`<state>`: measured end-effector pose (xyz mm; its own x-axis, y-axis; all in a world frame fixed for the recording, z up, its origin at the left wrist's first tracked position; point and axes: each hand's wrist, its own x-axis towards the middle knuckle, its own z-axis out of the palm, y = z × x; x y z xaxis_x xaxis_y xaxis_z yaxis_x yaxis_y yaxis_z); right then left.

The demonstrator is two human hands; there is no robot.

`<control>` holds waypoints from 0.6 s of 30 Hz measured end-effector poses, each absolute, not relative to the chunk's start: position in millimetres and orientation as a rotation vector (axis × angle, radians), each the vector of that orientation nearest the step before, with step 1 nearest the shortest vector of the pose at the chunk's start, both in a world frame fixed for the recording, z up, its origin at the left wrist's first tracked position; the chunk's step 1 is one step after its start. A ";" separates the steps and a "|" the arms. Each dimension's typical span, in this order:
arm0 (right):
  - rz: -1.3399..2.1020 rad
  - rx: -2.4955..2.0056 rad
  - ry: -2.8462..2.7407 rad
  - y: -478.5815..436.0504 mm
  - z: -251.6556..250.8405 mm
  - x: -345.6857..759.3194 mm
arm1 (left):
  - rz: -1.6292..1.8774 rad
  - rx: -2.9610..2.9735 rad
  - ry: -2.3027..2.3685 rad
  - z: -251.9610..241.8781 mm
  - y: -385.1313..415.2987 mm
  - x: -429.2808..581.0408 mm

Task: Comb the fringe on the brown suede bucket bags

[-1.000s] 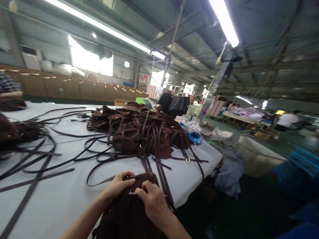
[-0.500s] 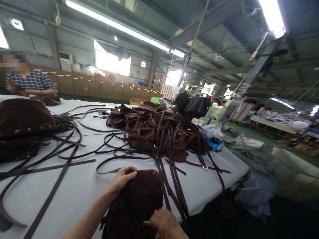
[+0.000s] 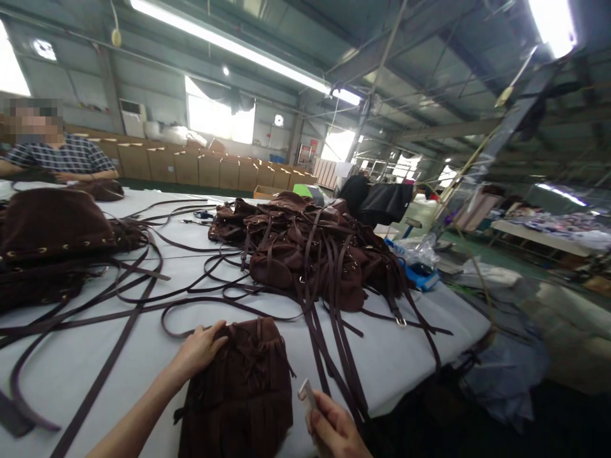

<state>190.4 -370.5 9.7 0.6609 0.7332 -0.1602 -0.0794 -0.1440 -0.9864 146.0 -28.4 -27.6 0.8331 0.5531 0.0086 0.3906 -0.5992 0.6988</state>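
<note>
A dark brown drawstring bag (image 3: 245, 394) lies on the near part of the white-covered table, its gathered top pointing away from me. My left hand (image 3: 203, 348) grips the upper left edge of this bag, with the thumb on top and the fingers partly out of sight. Just right of the bag, and apart from it, my right hand (image 3: 334, 427) is closed around a small pale tool (image 3: 306, 393) with a hooked or notched tip. Its exact kind is unclear. Long brown straps (image 3: 341, 356) run down the table beyond this hand.
A heap of brown bags (image 3: 305, 248) with buckled straps covers the table's middle. More brown bags (image 3: 57, 222) are stacked at left. Loose straps (image 3: 114, 350) cross the white tabletop (image 3: 157, 375). A person (image 3: 62, 152) in a checked shirt is at the far left.
The bag's flap no longer covers its top, and the gathered drawstring now shows. My left hand has shifted left with the bag. My right hand has moved off it, bringing the tool's tip into view.
</note>
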 end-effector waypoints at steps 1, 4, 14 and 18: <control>0.774 -1.548 -0.539 -366.2 12.3 189.3 | 0.352 2.394 0.761 -22.0 -34.3 141.2; 0.737 -1.582 -0.564 -354.2 15.7 185.5 | 0.449 2.351 0.553 -0.1 -71.4 128.1; 0.508 -1.808 -0.622 -335.1 -8.4 172.5 | 0.237 1.807 0.136 -3.2 -175.0 111.9; 0.264 -1.932 -0.655 -330.7 -25.0 166.6 | 0.310 1.719 0.305 -25.2 -181.1 112.0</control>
<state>166.6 -330.7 -25.0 0.8271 0.5521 0.1051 0.3254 -0.3181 -0.8904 112.0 -181.1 -25.2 0.9278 0.3714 0.0355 0.0285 -0.1654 0.9858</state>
